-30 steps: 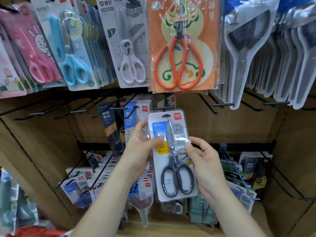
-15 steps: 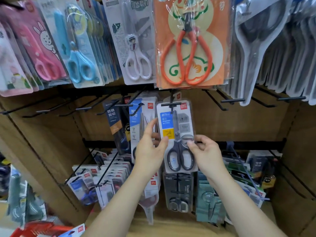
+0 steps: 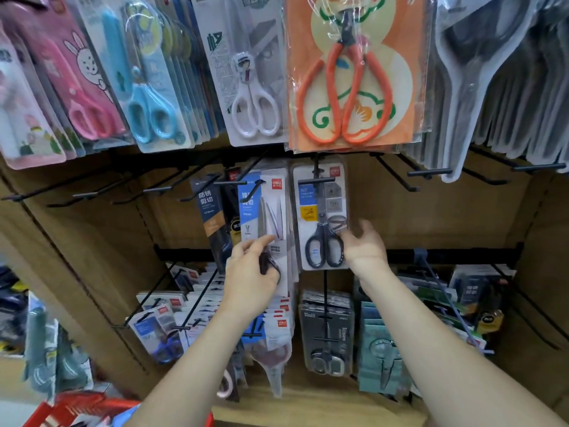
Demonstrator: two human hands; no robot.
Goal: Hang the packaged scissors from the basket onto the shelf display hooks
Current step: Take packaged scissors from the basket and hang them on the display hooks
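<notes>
**Scissors pack on its hook: let go cleanly**

The dark-handled scissors pack (image 3: 321,217) hangs on the middle hook (image 3: 317,180), below the orange pack (image 3: 354,72). The right hand (image 3: 365,245) sits at its right edge, fingers spread and loose, gripping nothing. The left hand (image 3: 249,272) curls its fingers round the lower part of the blue-label pack (image 3: 264,204) just to the left. A good finish likely means checking the pack hangs straight, then releasing the neighbour gently so neither swings. The red basket (image 3: 77,408) waits near left.
</notes>
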